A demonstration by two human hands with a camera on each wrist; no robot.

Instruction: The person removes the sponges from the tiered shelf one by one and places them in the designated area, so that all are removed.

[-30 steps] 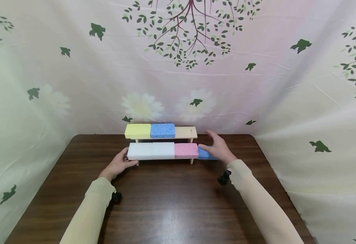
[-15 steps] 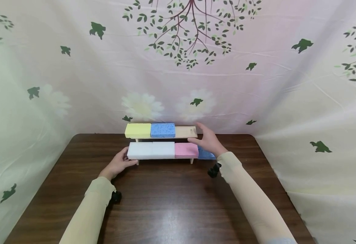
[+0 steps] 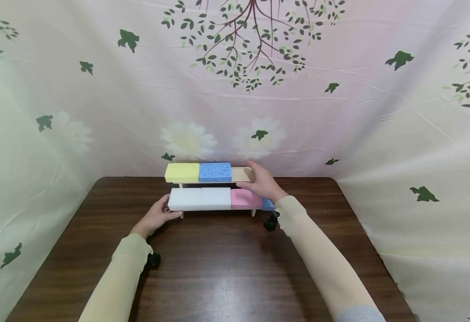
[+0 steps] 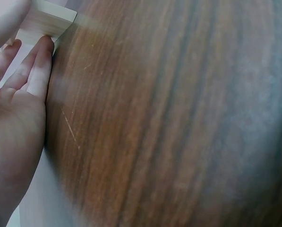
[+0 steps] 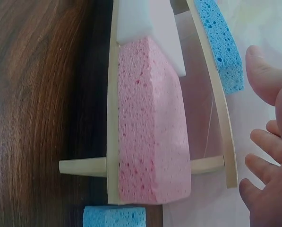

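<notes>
At the left end of a two-tier wooden rack [image 3: 241, 175], my left hand [image 3: 155, 218] holds the lower tier beside a white sponge [image 3: 184, 199], thumb in front. In the left wrist view its fingertips [image 4: 46, 45] touch the wood. My right hand [image 3: 264, 182] hovers at the upper tier's right end, thumb and fingers spread, gripping nothing; the right wrist view shows it apart from the wood. Yellow [image 3: 181, 172] and speckled blue [image 3: 215, 172] sponges lie on the upper tier. Below, a pink sponge [image 3: 244, 199] sits right of two white ones.
Partly hidden by my right hand, another blue sponge [image 5: 115, 217] lies low beside the lower tier's right end. The rack stands near the back edge of a dark wooden table [image 3: 219, 259]. Printed cloth [image 3: 219, 107] hangs behind and at both sides.
My right hand has moved left, from above the blue sponge at the far right to the right end of the upper tier. My left hand and the sponges have stayed put.
</notes>
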